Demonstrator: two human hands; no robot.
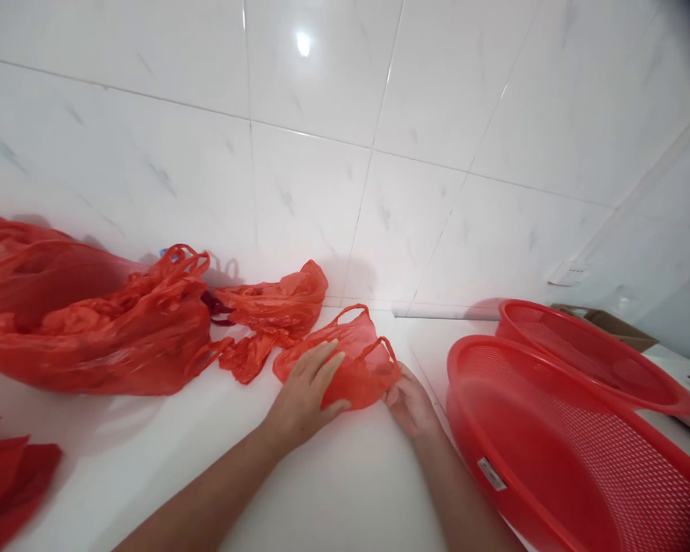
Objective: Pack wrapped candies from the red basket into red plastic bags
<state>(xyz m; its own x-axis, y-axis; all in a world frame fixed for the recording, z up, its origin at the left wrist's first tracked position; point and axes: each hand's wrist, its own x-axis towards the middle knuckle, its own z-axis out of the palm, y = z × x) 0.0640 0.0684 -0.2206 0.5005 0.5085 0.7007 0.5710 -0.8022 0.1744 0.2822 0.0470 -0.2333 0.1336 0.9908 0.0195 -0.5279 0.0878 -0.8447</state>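
A small red plastic bag point(359, 360) lies on the white counter point(333, 483) in the middle, its handles pointing away from me. My left hand point(304, 395) rests flat on its left part, fingers stretched out and pressing it down. My right hand point(409, 402) pinches the bag's right edge with curled fingers. Another crumpled red bag point(276, 307) lies just behind, against the tiled wall.
A large red bag stuffed with more red bags point(86, 322) sits at the left. Folded red bags point(5, 475) lie at the near left edge. Two stacked red mesh baskets point(557, 429) stand at the right, a cardboard box point(609, 322) behind them.
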